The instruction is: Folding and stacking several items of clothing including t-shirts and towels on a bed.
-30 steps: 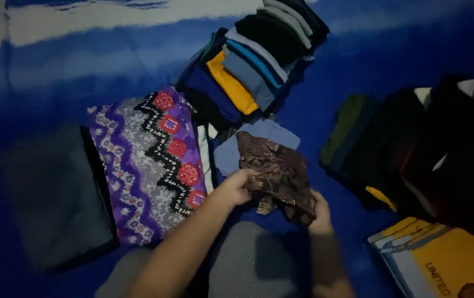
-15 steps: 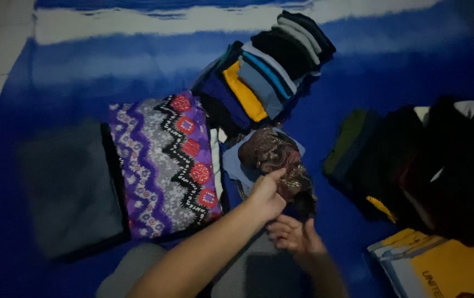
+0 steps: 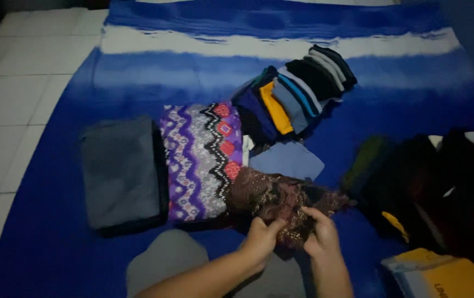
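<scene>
A brown patterned cloth (image 3: 273, 197) lies spread just in front of me on the blue mat (image 3: 54, 243). My left hand (image 3: 261, 238) grips its near edge, and my right hand (image 3: 321, 236) grips the same edge a little to the right. Behind the cloth rests a folded light-blue garment (image 3: 288, 160). To its left lies a folded purple zigzag-patterned cloth (image 3: 201, 160), and beside that a folded grey cloth (image 3: 121, 171).
A leaning row of folded clothes (image 3: 297, 94) runs toward the back. A dark heap of clothes (image 3: 441, 187) sits at the right, with a yellow shirt (image 3: 452, 276) at the lower right. White floor tiles (image 3: 5, 110) border the mat on the left. My grey-clad knee (image 3: 165, 262) is below.
The brown cloth has been pulled nearer to me and spread wider, uncovering the light-blue garment. Both hands now hold its near edge. The camera has tilted up and shows more floor.
</scene>
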